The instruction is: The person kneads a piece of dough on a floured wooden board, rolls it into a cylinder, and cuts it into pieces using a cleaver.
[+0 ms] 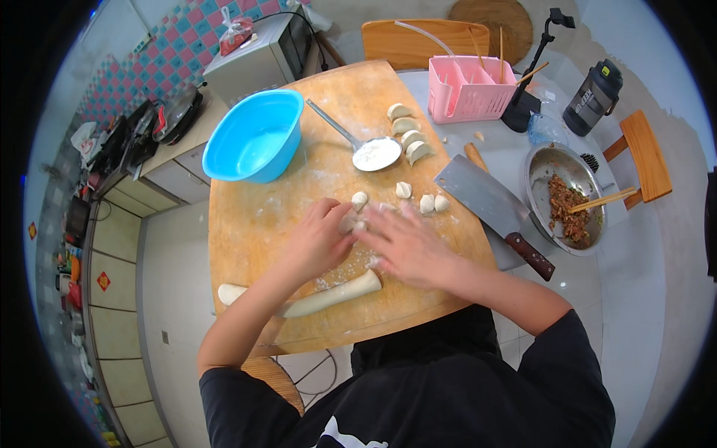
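My left hand [320,238] is at small dough pieces [352,225] near the middle of the wooden board [252,252]; its fingertips touch them, and whether it grips one cannot be told. My right hand [404,246], blurred, is spread low over the board beside them and partly hides the dough. More dough pieces [403,190] lie beyond and to the right. A long dough roll [336,295] lies near the front edge, partly under my left forearm. A metal ladle [377,154] of flour and a row of folded dumplings [405,126] are farther back.
A blue plastic basin [252,137] stands at the back left. On the right are a cleaver [487,193] with its handle over the edge, a metal bowl [539,168] of filling with chopsticks, a pink utensil holder [473,92], a phone stand [521,112] and a dark bottle [592,98].
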{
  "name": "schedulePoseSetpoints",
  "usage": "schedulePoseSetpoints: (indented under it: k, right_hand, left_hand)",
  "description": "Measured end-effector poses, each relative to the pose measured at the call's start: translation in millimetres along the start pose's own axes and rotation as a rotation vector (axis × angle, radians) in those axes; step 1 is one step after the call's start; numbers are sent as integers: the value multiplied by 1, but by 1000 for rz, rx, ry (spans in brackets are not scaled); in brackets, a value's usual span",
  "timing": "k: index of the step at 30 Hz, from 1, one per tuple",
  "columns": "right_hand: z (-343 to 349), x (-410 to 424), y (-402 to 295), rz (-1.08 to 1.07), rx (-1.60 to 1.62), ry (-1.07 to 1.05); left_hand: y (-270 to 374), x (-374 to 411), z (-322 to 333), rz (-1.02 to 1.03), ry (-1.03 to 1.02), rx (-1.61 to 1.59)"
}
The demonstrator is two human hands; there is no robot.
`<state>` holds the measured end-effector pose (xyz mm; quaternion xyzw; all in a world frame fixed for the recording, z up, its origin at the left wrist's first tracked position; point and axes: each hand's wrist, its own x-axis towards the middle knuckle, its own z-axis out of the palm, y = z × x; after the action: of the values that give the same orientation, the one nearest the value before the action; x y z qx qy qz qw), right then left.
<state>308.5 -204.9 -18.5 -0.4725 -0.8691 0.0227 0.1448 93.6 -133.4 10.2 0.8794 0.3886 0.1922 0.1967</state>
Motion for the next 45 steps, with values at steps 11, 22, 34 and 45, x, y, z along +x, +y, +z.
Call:
schedulePoseSetpoints:
  k: [11,22,34,45]
  right_hand:
    - [-11,-48,28,150,135,52]
    - [26,41,2,-103,261,73]
    - [-17,-6,21,593,209,-48]
    - [3,32,-1,308,665,22]
  left_hand:
    - [-6,4,24,136,73,-62]
    - [23,-50,-29,-97,-105,-36]
    - [13,-116,-27,-127,-115,-42]
    - [18,-114,-18,-118,17,-10]
